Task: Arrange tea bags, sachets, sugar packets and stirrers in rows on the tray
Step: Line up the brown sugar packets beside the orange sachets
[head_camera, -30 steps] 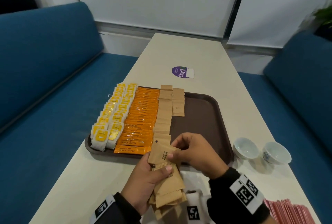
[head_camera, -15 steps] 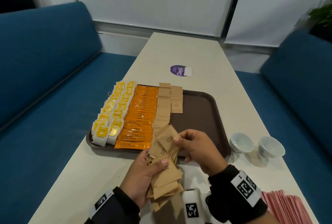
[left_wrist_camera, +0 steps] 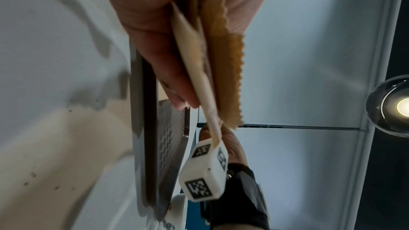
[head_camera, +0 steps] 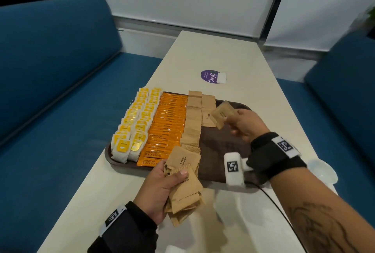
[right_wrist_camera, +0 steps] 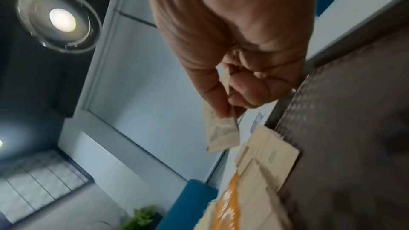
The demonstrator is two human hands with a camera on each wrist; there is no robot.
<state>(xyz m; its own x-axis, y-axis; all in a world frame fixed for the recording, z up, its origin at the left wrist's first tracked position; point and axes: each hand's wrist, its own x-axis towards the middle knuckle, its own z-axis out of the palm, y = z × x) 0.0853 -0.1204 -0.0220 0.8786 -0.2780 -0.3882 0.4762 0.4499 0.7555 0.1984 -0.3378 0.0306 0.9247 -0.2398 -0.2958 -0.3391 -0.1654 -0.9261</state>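
A dark brown tray (head_camera: pixel 223 147) lies on the cream table. It holds rows of yellow tea bags (head_camera: pixel 138 123), orange coffee sachets (head_camera: pixel 168 127) and brown sugar packets (head_camera: pixel 192 123), with a short second sugar row (head_camera: pixel 208 110) at the far end. My left hand (head_camera: pixel 160 190) grips a fanned stack of brown sugar packets (head_camera: pixel 184 183) at the tray's near edge; the stack (left_wrist_camera: pixel 221 62) also fills the left wrist view. My right hand (head_camera: pixel 243 125) pinches a single brown sugar packet (head_camera: pixel 222 113) just above the short row, seen pale (right_wrist_camera: pixel 221 135) in the right wrist view.
A purple round sticker (head_camera: pixel 210 77) sits on the table beyond the tray. A white cup (head_camera: pixel 322 171) stands right of the tray, partly behind my right forearm. Blue sofas (head_camera: pixel 50 90) flank the table on both sides.
My right hand pulled one sugar packet off the stack in my left hand and carried it forward and right over the tray to the short row. The left hand stayed near the tray's front edge.
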